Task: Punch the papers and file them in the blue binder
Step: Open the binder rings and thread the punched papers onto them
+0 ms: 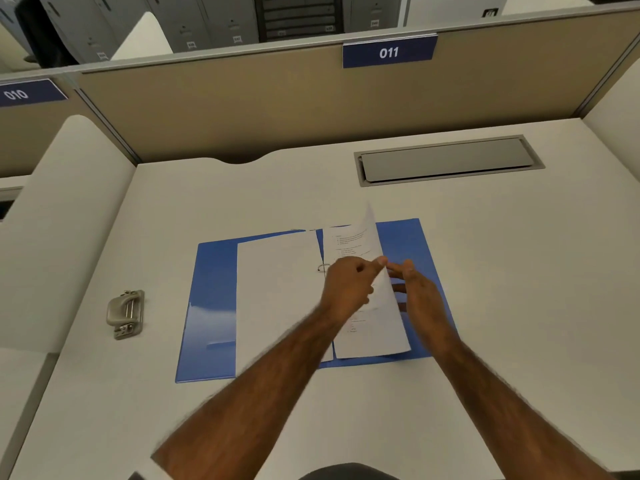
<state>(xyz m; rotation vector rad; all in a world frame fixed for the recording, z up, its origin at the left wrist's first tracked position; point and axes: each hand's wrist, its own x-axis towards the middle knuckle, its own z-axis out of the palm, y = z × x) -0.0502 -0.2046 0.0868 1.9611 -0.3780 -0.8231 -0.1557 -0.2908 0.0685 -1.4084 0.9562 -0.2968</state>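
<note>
The blue binder [211, 306] lies open and flat on the white desk. A blank white sheet [277, 299] rests on its left half, beside the metal ring [323, 267]. A printed sheet [372, 327] stands tilted up over the right half. My left hand [349, 289] pinches the raised edge of that sheet between thumb and finger. My right hand [420, 292] sits just right of the sheet with fingers stretched toward it, touching its back side. The grey metal hole punch [125, 313] stands on the desk to the left of the binder.
A grey cable hatch [446, 161] is set in the desk [519, 271] at the back right. Beige partition walls [242, 109] with a blue "011" sign [388, 51] close off the back. A white divider [62, 220] bounds the left side.
</note>
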